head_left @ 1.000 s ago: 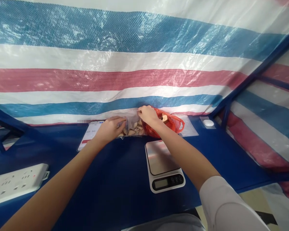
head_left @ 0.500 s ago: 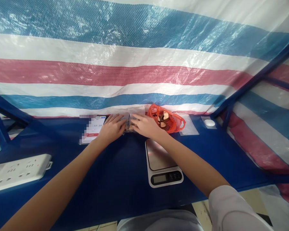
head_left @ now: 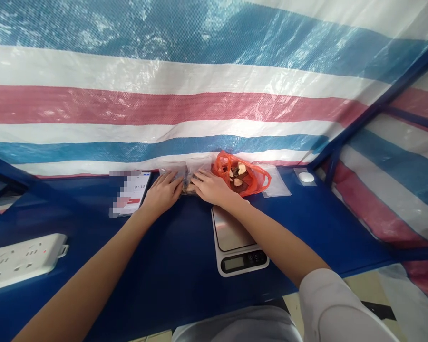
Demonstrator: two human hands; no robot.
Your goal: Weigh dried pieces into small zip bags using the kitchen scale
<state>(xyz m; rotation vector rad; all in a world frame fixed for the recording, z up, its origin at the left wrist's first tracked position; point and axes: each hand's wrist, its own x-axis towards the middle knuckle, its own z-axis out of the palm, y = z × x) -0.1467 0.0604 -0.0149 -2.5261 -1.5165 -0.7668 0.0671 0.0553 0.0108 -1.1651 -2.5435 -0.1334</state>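
Observation:
Two filled clear plastic bags lie side by side at the back of the blue table, the left bag [head_left: 176, 167] and the right bag [head_left: 199, 163]. My left hand [head_left: 164, 191] rests on the left one, fingers stretched out. On the right one lies my right hand [head_left: 209, 186], its fingers also extended and a little apart. Brownish pieces show between the hands; my fingers hide most of the contents. Beside my right hand sits an open red plastic bag [head_left: 261, 181] with pale and dark brown dried-looking pieces [head_left: 241, 169] inside.
Under my right forearm stands a white kitchen scale [head_left: 231, 232]. A phone [head_left: 139, 185] with a timer lies left of my left hand. Flat clear bags [head_left: 278, 183] and a white rounded object [head_left: 306, 177] are at the right. A power strip [head_left: 24, 259] occupies the left front.
The view has shifted slightly, so the table things appear a little further left. Both hands stay on the clear bags, with only slight finger movement.

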